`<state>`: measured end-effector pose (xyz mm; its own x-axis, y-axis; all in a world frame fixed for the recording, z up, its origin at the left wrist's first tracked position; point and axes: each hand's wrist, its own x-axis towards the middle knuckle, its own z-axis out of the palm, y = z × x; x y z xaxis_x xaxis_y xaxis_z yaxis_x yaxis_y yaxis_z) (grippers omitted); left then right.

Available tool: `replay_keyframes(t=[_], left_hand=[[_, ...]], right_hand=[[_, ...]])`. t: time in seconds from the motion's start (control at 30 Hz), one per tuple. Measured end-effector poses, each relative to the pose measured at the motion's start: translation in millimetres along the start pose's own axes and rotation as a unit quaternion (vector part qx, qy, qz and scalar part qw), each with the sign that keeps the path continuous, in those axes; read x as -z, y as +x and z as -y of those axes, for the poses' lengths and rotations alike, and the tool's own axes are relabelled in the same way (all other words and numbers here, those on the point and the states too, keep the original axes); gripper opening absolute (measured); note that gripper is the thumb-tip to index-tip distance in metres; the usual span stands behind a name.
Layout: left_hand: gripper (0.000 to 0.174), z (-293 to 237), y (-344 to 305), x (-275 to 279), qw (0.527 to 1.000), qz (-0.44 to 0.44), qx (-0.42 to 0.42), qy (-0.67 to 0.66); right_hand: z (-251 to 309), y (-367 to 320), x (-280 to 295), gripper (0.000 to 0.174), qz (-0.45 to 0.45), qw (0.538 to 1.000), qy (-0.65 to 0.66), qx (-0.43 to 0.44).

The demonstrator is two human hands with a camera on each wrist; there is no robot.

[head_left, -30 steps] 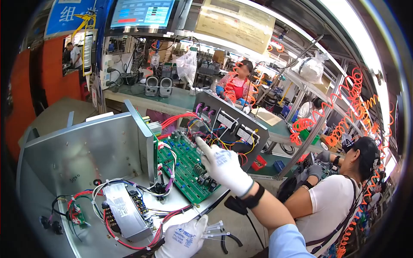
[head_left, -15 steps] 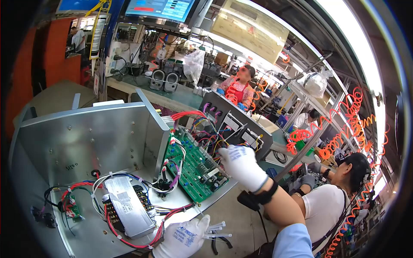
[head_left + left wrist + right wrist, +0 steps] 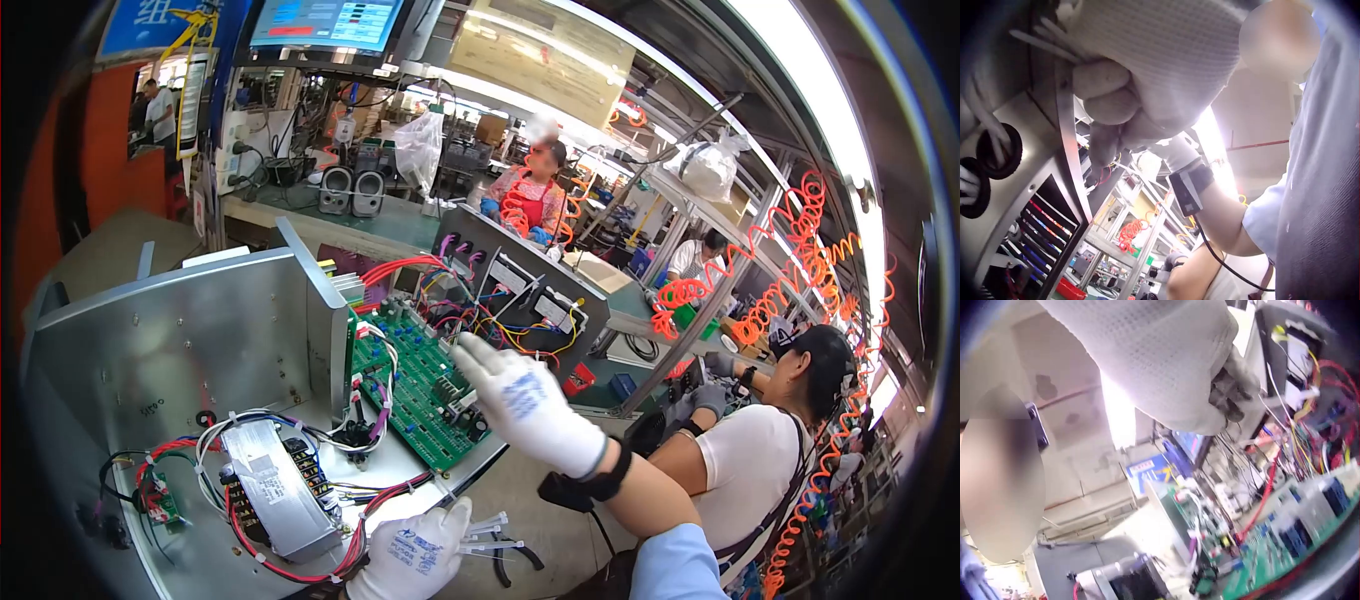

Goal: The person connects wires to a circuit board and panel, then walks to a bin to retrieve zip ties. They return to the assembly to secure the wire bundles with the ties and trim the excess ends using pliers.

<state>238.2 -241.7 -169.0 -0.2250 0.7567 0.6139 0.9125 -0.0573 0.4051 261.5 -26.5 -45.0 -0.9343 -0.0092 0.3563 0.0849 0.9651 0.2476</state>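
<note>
My white-gloved left hand (image 3: 410, 555) is at the front edge of a metal chassis (image 3: 180, 350), its fingers curled round several white cable ties (image 3: 487, 530). Black curved tool handles (image 3: 500, 570) show just beyond the ties. My right hand (image 3: 530, 400), also gloved, hovers over the right side of a green circuit board (image 3: 410, 435), fingers extended toward the far wires. Nothing shows in its grasp. In the right wrist view its fingers (image 3: 1235, 387) are near a bundle of coloured wires (image 3: 1310, 437) beside the upright dark panel (image 3: 590, 320).
A silver-cased transformer (image 3: 275, 480) with terminal strips sits inside the chassis, red and black wires looping round it. Another person (image 3: 740, 440) works close on the right. Behind the chassis runs a green bench (image 3: 290, 212) with two small speakers (image 3: 350, 190). Orange coiled hoses (image 3: 690, 295) hang at right.
My right hand pointed at the wires, then bent its fingers by the dark panel; now they are extended over the board. My left hand keeps the cable ties. The head view has shifted.
</note>
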Motion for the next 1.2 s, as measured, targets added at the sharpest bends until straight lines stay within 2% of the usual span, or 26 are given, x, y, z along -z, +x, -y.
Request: replay_keyframes(t=[0.07, 0.13, 0.27, 0.3, 0.33, 0.4, 0.43, 0.47, 0.53, 0.67, 0.73, 0.8, 0.87, 0.93, 0.97, 1.0, 1.07, 1.13, 1.2], left_hand=[[0.052, 0.4, 1.1, -0.8, 1.000, 0.001, 0.004, -0.002], [0.049, 0.4, 0.9, 0.4, 1.000, -0.001, 0.012, -0.004], [0.045, 0.3, 3.3, -0.5, 0.999, -0.029, 0.009, -0.028], [0.045, -1.0, 4.0, 1.2, 0.999, -0.014, 0.023, -0.039], [0.045, -1.8, 3.7, 1.9, 0.998, 0.004, 0.036, -0.050], [0.045, -0.4, 2.3, 1.2, 0.999, -0.003, 0.023, -0.041], [0.045, 0.7, 2.3, 0.6, 0.999, -0.014, 0.011, -0.030], [0.045, 1.7, 2.0, -0.7, 0.999, -0.016, 0.012, -0.030], [0.045, 3.3, 0.4, -3.6, 0.999, -0.030, -0.007, -0.009], [0.044, 4.3, -0.5, -4.3, 1.000, -0.007, 0.002, -0.024], [0.043, 5.0, -1.2, -6.2, 0.998, -0.051, -0.021, 0.003], [0.042, 3.0, 1.0, -3.1, 0.999, -0.032, -0.008, -0.004], [0.042, 1.8, 5.5, 0.7, 1.000, -0.007, 0.004, -0.012], [0.036, 0.4, 12.7, 3.9, 0.995, -0.080, -0.044, 0.036], [0.039, -2.3, 16.5, 16.3, 0.999, 0.022, 0.028, -0.042], [0.047, -2.8, 15.8, 14.5, 0.995, 0.075, 0.061, -0.028], [0.035, -5.1, 17.8, 13.9, 0.995, 0.053, 0.066, -0.051], [0.040, -5.5, 18.3, 12.3, 0.997, 0.039, 0.059, -0.039], [0.042, -6.2, 18.9, 12.6, 0.997, 0.039, 0.057, -0.045]], right_hand=[[-2.8, 4.1, -15.9, 0.052, 0.014, 0.992, -0.120, -0.022], [-13.7, 7.7, -19.5, 0.052, 0.103, 0.979, -0.161, -0.077], [-18.8, 5.6, -22.8, 0.050, 0.112, 0.976, -0.168, -0.076], [-23.5, 4.8, -27.8, 0.044, 0.054, 0.982, -0.173, -0.054], [-27.4, 2.8, -25.4, 0.044, 0.056, 0.982, -0.173, -0.055], [-33.9, 3.6, -12.7, 0.034, 0.024, 0.997, 0.043, -0.056], [-36.3, 1.1, -11.5, 0.027, -0.091, 0.991, 0.072, -0.060], [-39.2, -0.9, -10.9, 0.026, -0.153, 0.981, 0.086, -0.081], [-40.6, -1.5, -1.9, 0.026, -0.138, 0.976, 0.060, -0.157], [-51.7, -11.0, 0.9, 0.022, -0.063, 0.983, 0.030, -0.169], [-45.7, -17.5, 14.2, 0.022, -0.143, 0.974, 0.083, -0.157], [-38.4, -29.9, 24.7, 0.022, -0.203, 0.950, 0.155, -0.181], [-35.8, -50.3, 28.6, 0.019, -0.274, 0.899, 0.238, -0.246], [-36.6, -76.4, 22.1, 0.018, -0.353, 0.827, 0.306, -0.312], [-32.3, -89.9, 19.5, 0.017, -0.378, 0.772, 0.367, -0.355], [-25.2, -103.2, 17.5, 0.016, -0.407, 0.708, 0.430, -0.385], [-18.5, -139.0, -15.1, 0.015, -0.463, 0.655, 0.435, -0.410], [-6.6, -168.8, -52.4, 0.015, -0.404, 0.655, 0.427, -0.475], [-1.6, -206.1, -127.2, 0.012, -0.320, 0.648, 0.425, -0.545]])
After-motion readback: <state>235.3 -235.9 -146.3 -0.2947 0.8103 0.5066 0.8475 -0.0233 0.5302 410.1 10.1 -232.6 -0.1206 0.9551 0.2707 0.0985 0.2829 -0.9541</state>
